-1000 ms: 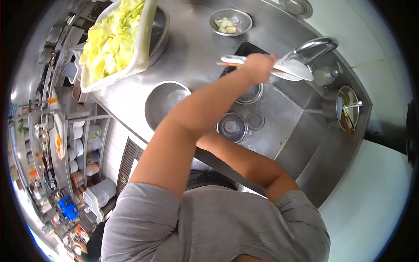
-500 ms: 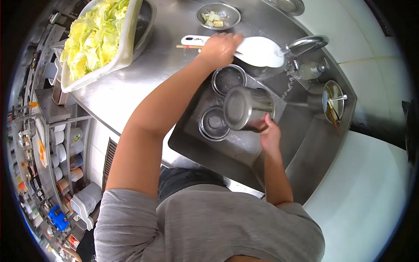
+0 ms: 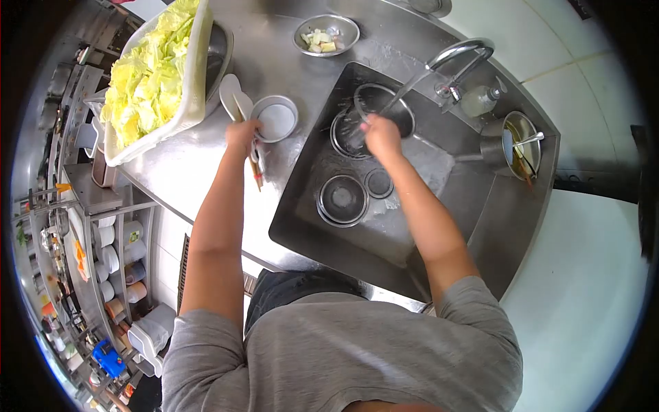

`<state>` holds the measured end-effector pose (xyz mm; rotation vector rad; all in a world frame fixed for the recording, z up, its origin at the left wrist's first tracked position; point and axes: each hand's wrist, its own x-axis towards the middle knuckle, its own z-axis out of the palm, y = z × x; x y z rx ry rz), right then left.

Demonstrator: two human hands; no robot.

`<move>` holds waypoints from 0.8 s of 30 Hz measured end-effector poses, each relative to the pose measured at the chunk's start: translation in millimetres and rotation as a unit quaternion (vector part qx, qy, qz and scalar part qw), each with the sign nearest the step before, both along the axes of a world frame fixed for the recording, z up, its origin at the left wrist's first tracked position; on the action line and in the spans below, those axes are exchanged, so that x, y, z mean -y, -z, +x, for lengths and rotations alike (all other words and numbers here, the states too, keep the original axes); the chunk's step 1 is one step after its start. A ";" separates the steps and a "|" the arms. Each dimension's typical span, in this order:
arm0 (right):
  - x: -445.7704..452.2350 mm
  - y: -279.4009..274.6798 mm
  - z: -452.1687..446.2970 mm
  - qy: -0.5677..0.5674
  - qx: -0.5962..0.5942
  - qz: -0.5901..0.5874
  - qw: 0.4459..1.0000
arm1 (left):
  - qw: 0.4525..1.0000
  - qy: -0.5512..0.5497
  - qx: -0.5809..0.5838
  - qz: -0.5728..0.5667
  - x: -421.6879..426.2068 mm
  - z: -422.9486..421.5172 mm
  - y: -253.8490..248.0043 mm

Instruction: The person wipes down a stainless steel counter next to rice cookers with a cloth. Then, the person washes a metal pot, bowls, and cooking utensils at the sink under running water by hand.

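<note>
My left hand [image 3: 241, 137] is closed around a white paddle [image 3: 229, 89] and thin wooden sticks [image 3: 258, 177] that look like chopsticks, over the steel counter. Beside those fingers stands a small round metal cup [image 3: 276, 118] with a pale inside. In the sink [image 3: 302, 226], my right hand [image 3: 382, 139] grips the near edge of a metal container [image 3: 400, 110]. Water from the curved faucet [image 3: 461, 47] streams into it. Another round metal vessel [image 3: 338, 134] sits partly hidden against it. Nearer me lie a round metal bowl [image 3: 343, 199] and a smaller round piece [image 3: 379, 183].
A white basket [image 3: 195, 82] heaped with torn lettuce leaves [image 3: 147, 86] stands at the counter's left. Behind the sink is a metal bowl [image 3: 326, 34] with pale chunks. A soap bottle [image 3: 480, 99] and a metal pot [image 3: 493, 147] holding utensils are on the right.
My left hand has moved from near the faucet to the counter at left, carrying the paddle and sticks. My right hand has moved up-left with the metal container, which now sits under the water.
</note>
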<state>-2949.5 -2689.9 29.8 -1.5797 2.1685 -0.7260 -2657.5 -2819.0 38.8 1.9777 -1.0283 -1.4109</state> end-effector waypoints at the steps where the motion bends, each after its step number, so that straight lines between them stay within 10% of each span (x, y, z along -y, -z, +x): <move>1: -1.8 15.8 2.3 -0.046 -0.058 0.018 0.997 | 0.998 0.032 0.052 -0.008 -1.1 4.0 -0.1; 4: -11.6 59.2 -1.2 -0.159 -0.184 0.071 0.967 | 0.972 0.045 0.207 -0.104 1.2 11.7 16.0; 8: -2.1 97.3 -26.4 -0.131 0.210 0.128 0.960 | 0.987 0.036 0.056 -0.148 1.2 28.7 39.1; 10: 15.8 108.0 -39.3 -0.011 0.333 0.075 0.940 | 0.990 0.038 0.121 -0.062 0.3 29.3 42.0; 12: 58.1 224.2 -96.7 0.041 0.118 0.133 0.983 | 0.953 0.101 0.272 -0.088 4.8 35.6 76.7; 14: 70.5 217.5 -75.4 0.053 0.393 0.033 0.917 | 0.925 0.154 0.341 -0.068 -1.8 22.2 54.7; 15: 72.3 169.5 -40.6 -0.047 -0.029 0.174 0.983 | 0.897 0.199 0.388 -0.070 2.2 21.4 60.0; 19: 65.8 168.1 -33.9 -0.083 -0.032 0.259 0.962 | 0.985 0.026 0.170 -0.031 -10.1 11.2 22.4; 24: 74.3 194.6 -57.5 0.025 0.293 0.277 0.915 | 0.985 -0.037 0.160 -0.054 -15.6 10.1 15.7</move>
